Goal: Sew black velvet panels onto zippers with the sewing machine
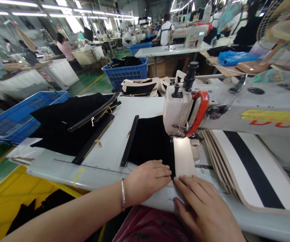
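Under the head of a sewing machine (177,111) lies a black fabric piece (150,139) with a zipper strip (130,141) along its left edge. A cream panel (184,156) meets its right edge below the needle area. My left hand (150,178) rests flat on the black fabric's near right corner, fingers stretched out. My right hand (200,201) lies with extended fingers on the near end of the cream panel, its thumb apart. The two hands' fingertips almost meet at the seam line. Neither hand grips anything visible.
More black zippered pieces (66,124) are heaped at the table's left. Several cream panels with a dark stripe (253,168) are stacked at right. Blue crates (127,72) and a yellow bin (34,198) stand around the table. Other people work farther back.
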Demonstrator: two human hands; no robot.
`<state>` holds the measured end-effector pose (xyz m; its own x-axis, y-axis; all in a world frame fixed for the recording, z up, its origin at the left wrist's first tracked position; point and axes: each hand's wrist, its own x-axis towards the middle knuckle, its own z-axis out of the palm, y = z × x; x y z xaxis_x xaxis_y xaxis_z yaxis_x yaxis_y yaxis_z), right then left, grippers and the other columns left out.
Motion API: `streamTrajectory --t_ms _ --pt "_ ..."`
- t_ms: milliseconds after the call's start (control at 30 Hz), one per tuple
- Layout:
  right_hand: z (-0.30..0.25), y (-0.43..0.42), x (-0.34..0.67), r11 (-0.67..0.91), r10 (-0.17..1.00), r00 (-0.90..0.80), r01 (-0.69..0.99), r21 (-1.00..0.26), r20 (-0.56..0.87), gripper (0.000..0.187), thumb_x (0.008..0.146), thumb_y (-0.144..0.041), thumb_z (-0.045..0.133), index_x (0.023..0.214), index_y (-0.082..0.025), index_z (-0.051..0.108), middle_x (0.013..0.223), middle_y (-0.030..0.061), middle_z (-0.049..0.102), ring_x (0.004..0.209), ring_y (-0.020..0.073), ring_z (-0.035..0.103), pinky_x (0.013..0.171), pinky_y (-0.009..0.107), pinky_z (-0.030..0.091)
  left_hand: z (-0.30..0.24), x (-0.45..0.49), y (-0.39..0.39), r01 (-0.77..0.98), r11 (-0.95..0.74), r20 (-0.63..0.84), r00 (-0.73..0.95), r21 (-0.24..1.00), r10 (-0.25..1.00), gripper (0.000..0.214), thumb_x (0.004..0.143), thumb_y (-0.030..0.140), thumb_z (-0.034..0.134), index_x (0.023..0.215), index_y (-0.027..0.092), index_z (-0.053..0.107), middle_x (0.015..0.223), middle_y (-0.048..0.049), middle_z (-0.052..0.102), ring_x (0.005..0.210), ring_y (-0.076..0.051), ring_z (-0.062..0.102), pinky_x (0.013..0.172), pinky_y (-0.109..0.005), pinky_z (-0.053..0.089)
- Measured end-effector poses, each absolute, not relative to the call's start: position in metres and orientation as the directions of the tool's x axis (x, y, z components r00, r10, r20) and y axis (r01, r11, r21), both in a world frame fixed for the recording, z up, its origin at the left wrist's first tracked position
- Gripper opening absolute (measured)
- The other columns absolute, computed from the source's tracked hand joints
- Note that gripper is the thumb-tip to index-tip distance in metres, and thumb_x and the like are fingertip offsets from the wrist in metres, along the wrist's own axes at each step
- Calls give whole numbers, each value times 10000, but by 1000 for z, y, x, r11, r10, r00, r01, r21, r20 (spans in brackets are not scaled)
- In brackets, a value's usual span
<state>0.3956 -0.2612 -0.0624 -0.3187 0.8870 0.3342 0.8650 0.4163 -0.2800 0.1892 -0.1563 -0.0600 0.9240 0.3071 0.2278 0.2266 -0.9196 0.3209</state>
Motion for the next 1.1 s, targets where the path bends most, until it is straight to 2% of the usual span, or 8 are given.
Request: streamTrajectory --t_ms 200,400,633,833,1100 --pt "-62 -245 398 375 918 -319 891 -257 233 399 886 -321 574 1266 -201 548 1241 31 557 1121 219 482 1000 405 367 -64 196 -133 239 -933 229 925 268 303 243 938 153 456 1118 125 616 1229 -62 642 1226 -172 524 1135 -376 371" --pt "-63 -228 402 354 930 -314 907 -228 194 405 906 -345 540 1278 -186 528 1253 43 543 1139 219 473 999 421 378 -69 204 -111 230 -950 247 928 212 280 245 915 116 462 1105 96 616 1203 -86 650 1210 -182 540 1117 -362 390" --pt "-63 -202 405 315 945 -289 930 -191 155 467 907 -415 504 1312 -182 515 1267 46 545 1147 224 477 1014 420 383 -75 213 -86 274 -941 265 909 200 322 236 895 96 492 1092 100 623 1211 -88 644 1176 -186 562 1093 -352 408" --pt "-66 -184 407 281 957 -264 948 -151 119 544 901 -469 484 1348 -160 490 1324 60 518 1164 265 469 1019 451 383 -79 224 -65 337 -911 304 865 238 399 173 879 84 517 966 120 663 1076 -65 676 1048 -177 602 981 -306 473" --pt "-72 -174 403 235 969 -217 959 -160 118 588 904 -511 439 1377 -161 457 1365 74 489 1175 298 462 1009 480 383 -82 232 -55 426 -866 346 797 260 496 156 867 103 553 921 162 686 991 -32 699 985 -164 614 936 -286 480"
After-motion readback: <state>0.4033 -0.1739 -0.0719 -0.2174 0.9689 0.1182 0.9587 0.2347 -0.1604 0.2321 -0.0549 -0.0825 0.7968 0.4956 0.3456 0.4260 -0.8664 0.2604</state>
